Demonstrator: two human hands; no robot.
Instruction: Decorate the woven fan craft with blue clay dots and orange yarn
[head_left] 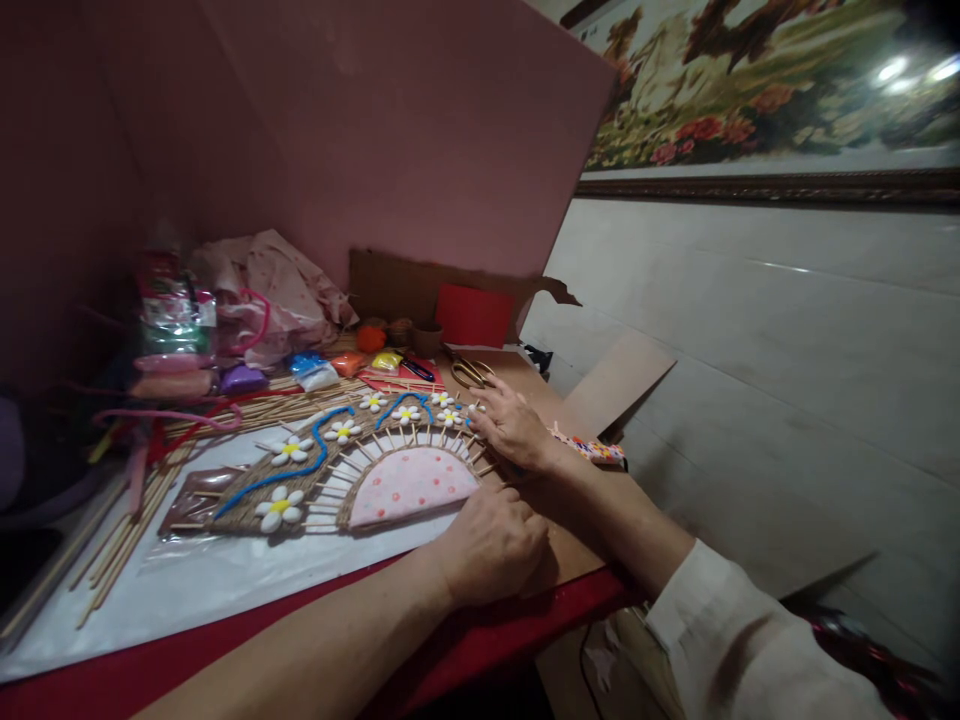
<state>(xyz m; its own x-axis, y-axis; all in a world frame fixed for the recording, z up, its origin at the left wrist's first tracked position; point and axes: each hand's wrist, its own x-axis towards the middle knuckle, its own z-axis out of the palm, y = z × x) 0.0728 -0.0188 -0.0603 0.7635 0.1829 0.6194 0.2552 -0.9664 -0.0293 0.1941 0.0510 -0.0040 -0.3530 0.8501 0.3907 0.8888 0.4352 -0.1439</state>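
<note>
A fan-shaped craft [247,500] of brown twine and thin sticks lies on a white sheet. White clay flowers [280,508] with yellow centres and wavy blue clay strips [330,430] decorate its band. Pink dotted cloth [412,485] covers the half-round middle. My left hand [491,540] is curled closed at the fan's lower right end; what its fingers hold, if anything, is hidden. Over the upper right end of the band, my right hand [514,425] rests with fingers stretched out, touching the area by small white and blue clay pieces. Gold-handled scissors [472,373] lie just beyond it.
Loose sticks [124,540] lie at the left on the white sheet [202,605]. Behind are clay packets [311,368], crumpled pink cloth [270,290], a red card [474,316] and cardboard [394,285]. A tiled wall [750,320] bounds the right side. The table has a red edge [247,635].
</note>
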